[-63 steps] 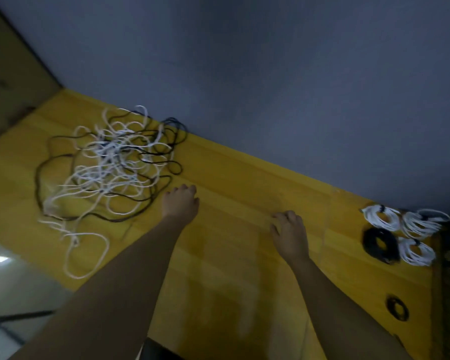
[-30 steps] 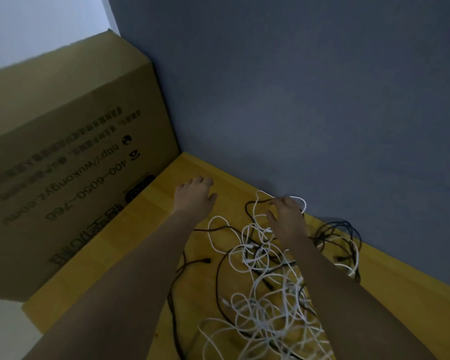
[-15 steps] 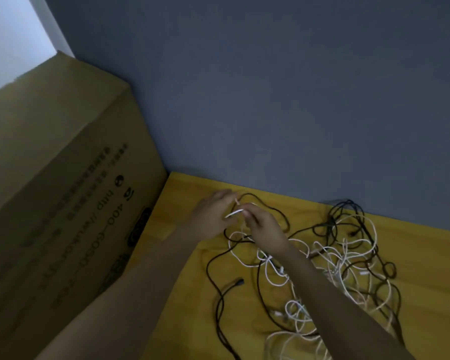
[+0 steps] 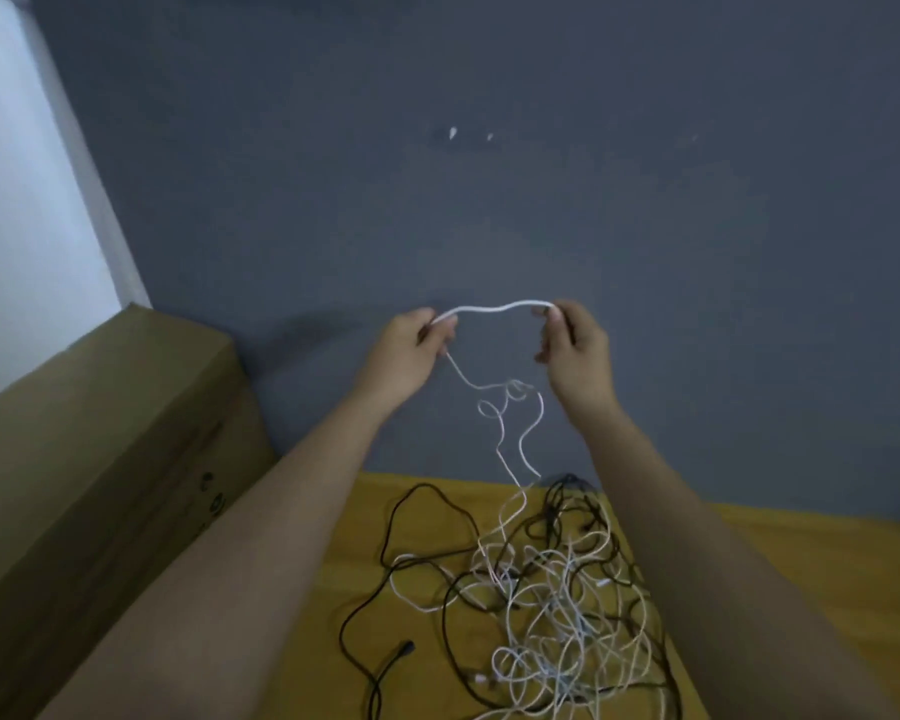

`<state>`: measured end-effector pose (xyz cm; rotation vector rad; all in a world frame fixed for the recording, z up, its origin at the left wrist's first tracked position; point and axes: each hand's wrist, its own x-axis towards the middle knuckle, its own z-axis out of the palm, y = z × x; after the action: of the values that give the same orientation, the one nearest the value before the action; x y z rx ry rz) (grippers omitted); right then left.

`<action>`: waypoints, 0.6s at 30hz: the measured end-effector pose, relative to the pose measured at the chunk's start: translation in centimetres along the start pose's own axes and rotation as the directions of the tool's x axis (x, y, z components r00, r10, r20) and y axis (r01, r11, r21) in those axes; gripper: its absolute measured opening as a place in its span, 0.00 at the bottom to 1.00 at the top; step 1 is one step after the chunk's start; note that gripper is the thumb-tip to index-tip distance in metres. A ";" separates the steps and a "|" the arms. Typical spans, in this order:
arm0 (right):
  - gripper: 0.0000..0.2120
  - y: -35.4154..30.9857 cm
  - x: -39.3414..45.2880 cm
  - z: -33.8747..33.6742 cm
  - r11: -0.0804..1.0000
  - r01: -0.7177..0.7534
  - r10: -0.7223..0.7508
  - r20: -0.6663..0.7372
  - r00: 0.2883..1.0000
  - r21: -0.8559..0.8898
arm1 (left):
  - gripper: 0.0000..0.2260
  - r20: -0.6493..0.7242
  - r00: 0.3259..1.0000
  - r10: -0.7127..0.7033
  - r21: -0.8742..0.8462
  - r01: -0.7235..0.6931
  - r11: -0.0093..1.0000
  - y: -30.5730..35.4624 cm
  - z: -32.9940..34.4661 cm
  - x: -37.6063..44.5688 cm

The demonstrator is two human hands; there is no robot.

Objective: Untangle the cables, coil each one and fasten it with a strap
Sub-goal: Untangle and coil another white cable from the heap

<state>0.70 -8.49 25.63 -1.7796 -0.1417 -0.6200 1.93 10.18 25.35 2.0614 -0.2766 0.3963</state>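
At centre frame, the left hand (image 4: pixel 411 350) and right hand (image 4: pixel 575 345) each pinch the thin white cable (image 4: pixel 494 308) in their fingers, its slack trailing down into the black-and-white cable tangle (image 4: pixel 536 589) on the yellow wooden worktop (image 4: pixel 780 563). Pulling harder would probably tighten a knot lower down.

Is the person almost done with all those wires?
Not in this view. No coiled or strapped cable shows here. In hand: the left hand and right hand pinch one white cable, lifted above the table, its length trailing down into the pile. Left: the tangle of black and white cables is still knotted together, and every cable needs coiling and strapping.
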 end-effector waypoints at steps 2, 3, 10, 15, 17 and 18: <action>0.12 -4.1 1.1 -1.7 0.995 0.004 0.000 -0.040 0.999 0.103 | 0.13 -0.067 0.994 0.084 -0.011 -0.085 0.996 4.9 -1.5 0.8; 0.12 -6.0 1.4 -2.6 0.990 0.021 -0.014 -0.051 0.999 0.142 | 0.13 -0.098 0.988 0.119 -0.012 -0.121 0.993 7.2 -2.3 1.0; 0.08 -8.6 -0.2 -7.8 0.999 0.044 -0.045 0.039 0.998 0.029 | 0.16 0.045 0.949 0.312 0.548 -0.285 0.787 12.0 -5.8 -1.4; 0.13 -2.2 -6.2 -10.5 0.917 0.049 0.119 0.388 0.914 -0.397 | 0.14 0.048 0.974 0.219 0.733 -0.184 0.655 8.6 -5.8 -5.3; 0.14 0.5 -9.4 -10.5 0.910 0.004 0.184 0.411 0.893 -0.415 | 0.13 0.041 0.982 0.182 0.730 -0.154 0.666 7.2 -5.4 -6.9; 0.16 1.7 -10.9 -10.1 0.901 -0.017 0.218 0.416 0.883 -0.434 | 0.13 0.039 0.987 0.157 0.721 -0.136 0.680 6.6 -5.0 -7.7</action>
<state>-11.29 -16.02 20.70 -2.3187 -0.2292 -0.1259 -8.36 11.55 29.93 2.8260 -0.2998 0.7208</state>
